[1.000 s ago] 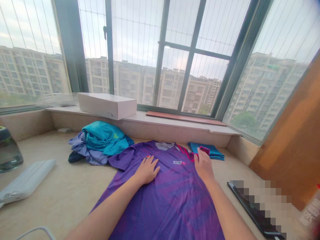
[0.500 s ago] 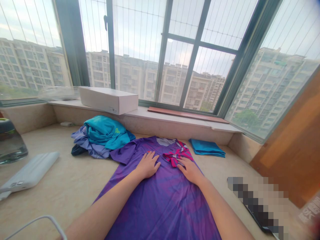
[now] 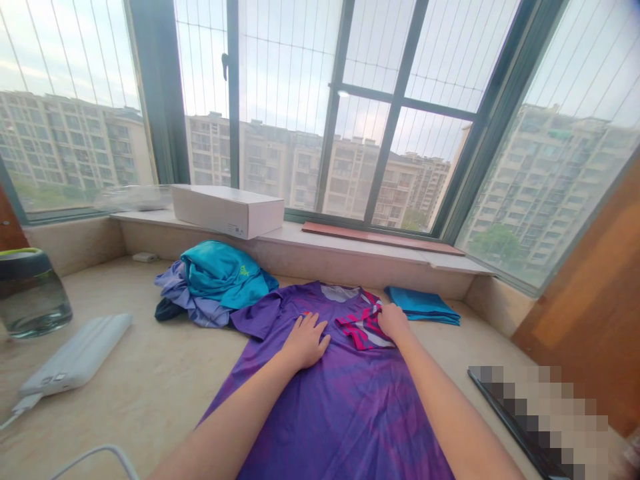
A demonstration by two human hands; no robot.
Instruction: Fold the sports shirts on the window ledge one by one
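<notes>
The right hand (image 3: 394, 321) curls at the patterned sleeve (image 3: 364, 329), seemingly pinching its outer edge; the left hand (image 3: 305, 341) lies flat, fingers spread, on the purple shirt (image 3: 345, 407), laid out on the table (image 3: 155, 373). A tug could ruck the thin fabric if the left palm slips, or disturb the clothes heap (image 3: 220, 280) left of the shirt.

Purple shirt (image 3: 325, 427), clothes pile (image 3: 220, 277), bottle (image 3: 33, 293) on counter (image 3: 145, 387)

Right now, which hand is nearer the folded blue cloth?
The right hand. It is by the left end of the folded blue cloth, at the edge of the purple shirt; the left hand lies farther left, on the shirt's chest.
</notes>
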